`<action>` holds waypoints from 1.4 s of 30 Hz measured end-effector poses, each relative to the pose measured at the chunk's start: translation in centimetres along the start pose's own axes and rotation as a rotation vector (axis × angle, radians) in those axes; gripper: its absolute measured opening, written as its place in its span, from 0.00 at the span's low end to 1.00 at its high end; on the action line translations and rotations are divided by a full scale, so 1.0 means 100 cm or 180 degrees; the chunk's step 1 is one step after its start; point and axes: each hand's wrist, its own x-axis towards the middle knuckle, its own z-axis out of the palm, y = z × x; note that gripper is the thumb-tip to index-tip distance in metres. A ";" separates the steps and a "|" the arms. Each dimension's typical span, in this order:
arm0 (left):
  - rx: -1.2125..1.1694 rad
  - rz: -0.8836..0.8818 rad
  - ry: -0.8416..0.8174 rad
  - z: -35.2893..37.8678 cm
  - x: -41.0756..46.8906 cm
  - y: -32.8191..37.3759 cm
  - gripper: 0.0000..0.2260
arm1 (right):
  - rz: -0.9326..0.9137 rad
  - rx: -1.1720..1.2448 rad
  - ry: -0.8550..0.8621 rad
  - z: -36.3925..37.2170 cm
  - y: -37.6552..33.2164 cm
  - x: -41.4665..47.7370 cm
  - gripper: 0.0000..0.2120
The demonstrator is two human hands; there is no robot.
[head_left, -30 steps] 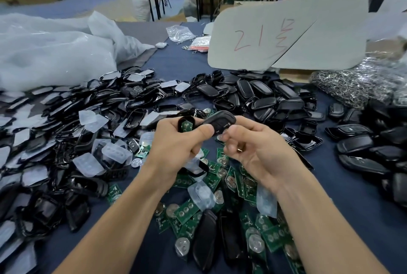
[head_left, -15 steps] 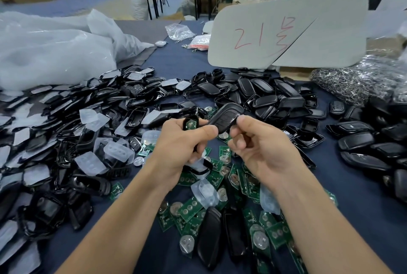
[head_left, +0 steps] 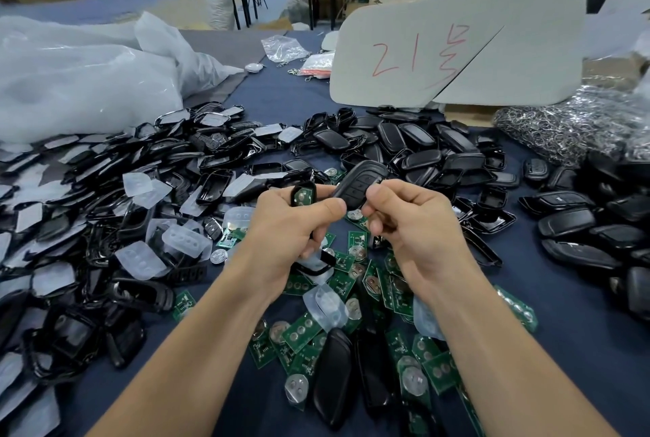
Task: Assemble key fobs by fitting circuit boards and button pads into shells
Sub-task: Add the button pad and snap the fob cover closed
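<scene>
A black key fob shell (head_left: 358,183) with buttons on its face is held up between both hands above the table. My right hand (head_left: 411,225) pinches its near end with thumb and fingers. My left hand (head_left: 292,225) presses its thumb against the same end and also grips a second black shell (head_left: 303,192) with a green circuit board inside it. Green circuit boards (head_left: 302,329) lie scattered on the blue cloth below the hands. Clear button pads (head_left: 186,241) lie among black shells to the left.
Heaps of black shells cover the left (head_left: 105,190) and the far middle (head_left: 422,151). Closed fobs (head_left: 577,225) lie at the right. A pile of metal key rings (head_left: 569,127) sits far right, a grey board (head_left: 457,49) marked in red behind, white plastic bags (head_left: 81,74) far left.
Both hands have risen slightly with the fob shell, which now tilts up and away to the right. The grips look the same.
</scene>
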 end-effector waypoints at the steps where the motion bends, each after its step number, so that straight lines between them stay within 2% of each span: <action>1: -0.0004 0.0006 -0.0006 0.000 0.000 0.000 0.07 | -0.0014 0.0011 0.0012 0.000 0.000 0.000 0.06; 8: 0.0074 -0.0110 0.0060 0.001 0.000 0.003 0.05 | 0.0182 0.0317 0.0065 0.000 0.001 0.001 0.10; 13: 0.0121 -0.0086 -0.0022 0.003 -0.003 0.007 0.04 | 0.0420 0.0642 0.0146 -0.001 0.000 0.001 0.09; 18: 0.0037 -0.0057 0.0016 0.004 -0.004 0.009 0.06 | 0.0397 0.0436 0.0025 0.003 0.002 -0.002 0.10; 21: 0.0053 -0.0001 0.0098 0.002 -0.004 0.010 0.13 | -0.0114 -0.0296 0.0456 0.001 0.001 -0.003 0.05; 23: 0.0136 0.0025 0.0182 0.000 -0.004 0.011 0.13 | -0.0831 -0.1466 0.0978 -0.006 0.001 -0.003 0.17; 24: 0.0228 0.0029 0.0253 0.000 -0.003 0.012 0.12 | -0.1173 -0.2025 0.1012 -0.008 0.000 -0.004 0.21; 26: 0.0408 0.0034 0.0402 -0.001 -0.002 0.011 0.12 | -0.1633 -0.2723 0.0621 -0.005 -0.001 -0.007 0.26; 28: 0.0368 -0.0021 0.0423 -0.001 -0.002 0.011 0.12 | -0.1744 -0.2952 0.0241 -0.003 0.004 -0.009 0.26; 34: 0.0001 -0.0301 -0.0076 -0.009 -0.003 0.016 0.18 | -0.1197 -0.2414 0.0104 0.001 0.002 -0.014 0.22; 37: -0.0374 -0.0555 -0.0299 -0.012 -0.003 0.020 0.15 | -0.0962 -0.2185 -0.0131 0.002 0.001 -0.015 0.23; 39: -0.0593 -0.0694 -0.0333 -0.012 -0.003 0.021 0.14 | -0.0899 -0.2112 -0.0223 0.003 0.002 -0.014 0.21; 42: -0.0514 -0.0748 -0.0282 -0.012 -0.002 0.019 0.18 | -0.0825 -0.2066 -0.0320 0.001 0.004 -0.012 0.20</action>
